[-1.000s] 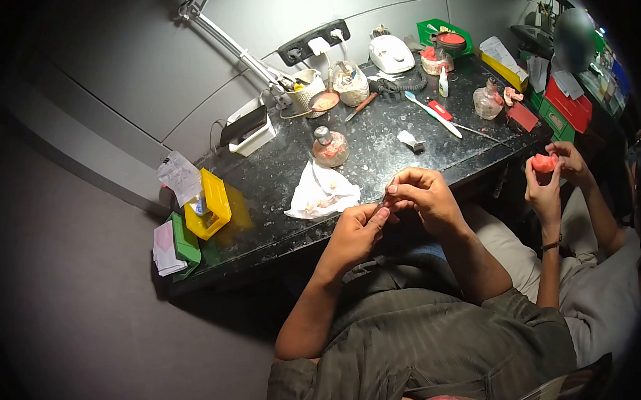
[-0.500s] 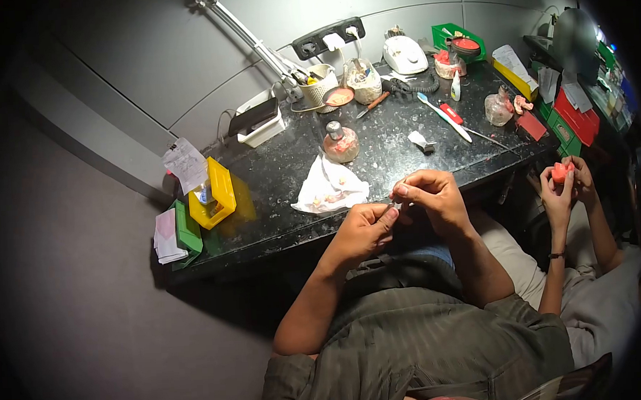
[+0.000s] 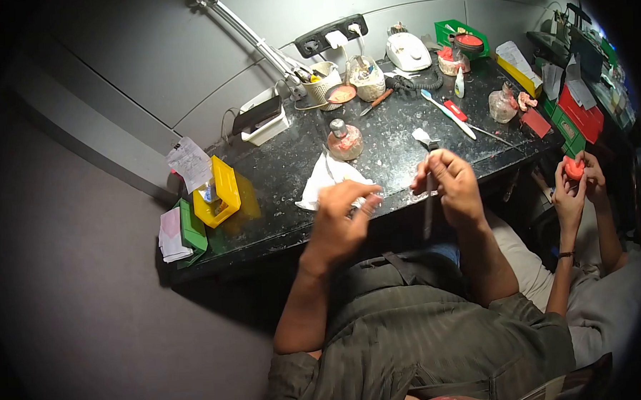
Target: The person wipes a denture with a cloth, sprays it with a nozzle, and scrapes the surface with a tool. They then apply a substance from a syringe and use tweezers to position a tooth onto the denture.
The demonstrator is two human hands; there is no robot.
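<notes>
My left hand (image 3: 341, 224), blurred by motion, hovers over the front edge of a crumpled white tissue (image 3: 328, 174) with thumb and forefinger apart. Farther right, my right hand (image 3: 456, 187) pinches a slim, greyish stick-like tool (image 3: 428, 220) that points down past the bench's front edge; motion smears its shape. Just beyond those fingers lies a small white item (image 3: 421, 135) with a dark end. A glass spirit burner (image 3: 344, 142) with a metal cap stands behind the tissue.
The black bench (image 3: 270, 202) carries a toothbrush (image 3: 449, 114), a wooden-handled knife (image 3: 375, 102), a second glass burner (image 3: 503, 106) and a lamp (image 3: 256, 42). Yellow bin (image 3: 225, 193) stands at left. At right, a co-worker's hands (image 3: 577, 185) hold a pinkish-red piece (image 3: 574, 168).
My hands were together over small pieces; now they are apart, the left moved left toward the tissue. A slim tool now shows in my right hand.
</notes>
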